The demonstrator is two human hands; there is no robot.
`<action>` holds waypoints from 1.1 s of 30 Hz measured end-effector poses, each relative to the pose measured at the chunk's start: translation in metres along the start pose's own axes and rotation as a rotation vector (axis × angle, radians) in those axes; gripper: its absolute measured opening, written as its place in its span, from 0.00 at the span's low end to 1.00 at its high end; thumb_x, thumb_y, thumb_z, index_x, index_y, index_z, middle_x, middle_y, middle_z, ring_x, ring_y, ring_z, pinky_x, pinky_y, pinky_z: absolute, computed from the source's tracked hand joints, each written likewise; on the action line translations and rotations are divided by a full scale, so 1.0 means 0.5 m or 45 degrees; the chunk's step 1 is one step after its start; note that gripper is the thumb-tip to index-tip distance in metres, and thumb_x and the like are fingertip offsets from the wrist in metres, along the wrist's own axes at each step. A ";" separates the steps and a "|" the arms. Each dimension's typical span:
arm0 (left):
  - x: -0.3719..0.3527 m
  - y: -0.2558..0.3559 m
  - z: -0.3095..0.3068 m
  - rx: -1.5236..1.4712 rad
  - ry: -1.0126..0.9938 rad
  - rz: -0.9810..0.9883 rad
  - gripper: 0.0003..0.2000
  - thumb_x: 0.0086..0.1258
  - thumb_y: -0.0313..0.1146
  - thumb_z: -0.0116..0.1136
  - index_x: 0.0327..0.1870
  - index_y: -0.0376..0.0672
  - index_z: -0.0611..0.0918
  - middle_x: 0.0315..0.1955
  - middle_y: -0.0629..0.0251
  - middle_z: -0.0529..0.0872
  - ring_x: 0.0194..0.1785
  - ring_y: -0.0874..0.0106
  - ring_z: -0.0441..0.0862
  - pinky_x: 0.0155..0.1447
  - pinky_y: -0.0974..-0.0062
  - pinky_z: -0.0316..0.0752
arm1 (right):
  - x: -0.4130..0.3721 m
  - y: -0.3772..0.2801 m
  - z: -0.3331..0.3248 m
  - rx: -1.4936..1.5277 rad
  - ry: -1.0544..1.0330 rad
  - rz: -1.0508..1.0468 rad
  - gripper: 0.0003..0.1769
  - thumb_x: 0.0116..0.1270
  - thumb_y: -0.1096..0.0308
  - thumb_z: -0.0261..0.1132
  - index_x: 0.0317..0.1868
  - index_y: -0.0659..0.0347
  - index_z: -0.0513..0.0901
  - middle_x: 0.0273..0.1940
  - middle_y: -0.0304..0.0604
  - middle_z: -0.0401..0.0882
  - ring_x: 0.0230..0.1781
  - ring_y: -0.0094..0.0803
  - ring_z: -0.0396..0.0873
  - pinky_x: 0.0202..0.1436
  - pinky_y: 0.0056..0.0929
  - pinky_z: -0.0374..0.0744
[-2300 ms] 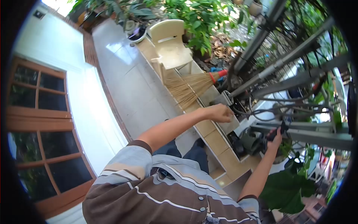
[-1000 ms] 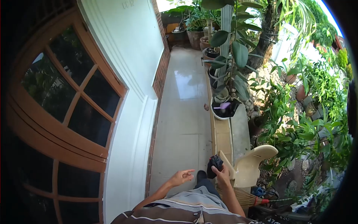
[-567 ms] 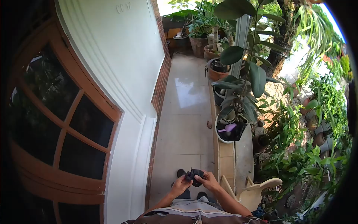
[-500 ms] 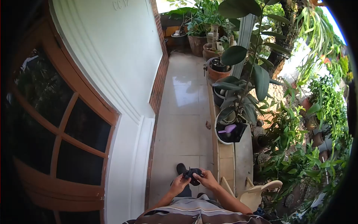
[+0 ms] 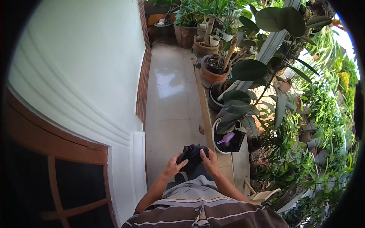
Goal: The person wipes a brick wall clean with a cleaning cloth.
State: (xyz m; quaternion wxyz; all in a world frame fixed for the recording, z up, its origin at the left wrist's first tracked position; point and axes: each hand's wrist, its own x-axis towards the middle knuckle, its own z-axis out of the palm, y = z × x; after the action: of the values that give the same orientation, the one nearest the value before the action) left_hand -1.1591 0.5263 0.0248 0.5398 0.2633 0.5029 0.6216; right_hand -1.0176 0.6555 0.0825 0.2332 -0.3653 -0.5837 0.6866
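A crumpled black item [image 5: 193, 155], soft like cloth or thin plastic, is stretched between my two hands in front of my body. My left hand [image 5: 175, 165] pinches its left side, thumb pointing inward. On the right side, my right hand [image 5: 210, 161] grips it with the thumb over its near face. What the item is exactly cannot be made out. To the right, a purple scoop [image 5: 226, 138] lies on a black bag [image 5: 236, 143] in a white pot.
Potted plants line the ledge [image 5: 205, 110] on the right. Tiled floor [image 5: 169, 129] runs forward beside a pale wall [image 5: 87, 68]. A brown-framed door [image 5: 76, 146] stands at the left. A beige chair [image 5: 262, 195] is at the lower right.
Both hands have moved up and forward from the body, and the black item is spread wider between them. The view has shifted, with the door now lower at the left.
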 end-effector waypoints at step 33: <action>1.254 0.558 -0.645 0.083 -0.067 0.023 0.18 0.77 0.33 0.55 0.62 0.31 0.77 0.46 0.67 0.84 0.48 0.81 0.77 0.55 0.82 0.72 | 1.438 -0.249 0.160 0.248 -0.218 0.213 0.25 0.67 0.65 0.69 0.58 0.63 0.68 0.48 0.45 0.79 0.44 0.30 0.80 0.41 0.28 0.83</action>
State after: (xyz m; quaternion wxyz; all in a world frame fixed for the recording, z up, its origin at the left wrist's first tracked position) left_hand -1.7278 1.0278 0.0289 0.5383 0.3016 0.5062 0.6026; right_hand -1.5417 1.1682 0.0425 0.1591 -0.3284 -0.4996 0.7856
